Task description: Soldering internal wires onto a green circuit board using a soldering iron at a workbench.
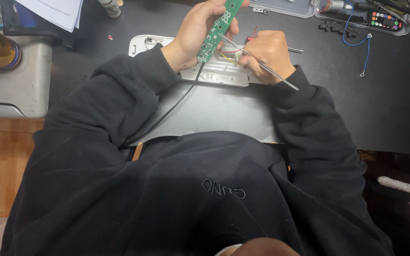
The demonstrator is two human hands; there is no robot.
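One green circuit board point(217, 29), steeply tilted

A small electronics repair bench is shown, set on a black work table point(385, 109) rather than in a factory line. This is indicated by the clear plastic parts organisers point(290, 6) along the far edge, one filled with coloured bits and small tools point(384, 21), by a loose blue wire point(357, 40) with a ring terminal, and by an opened white plastic casing point(214, 73) laid flat. A wooden floor point(1, 161) is seen beside the table, and sheets of paper point(58, 12) are stacked at the corner.
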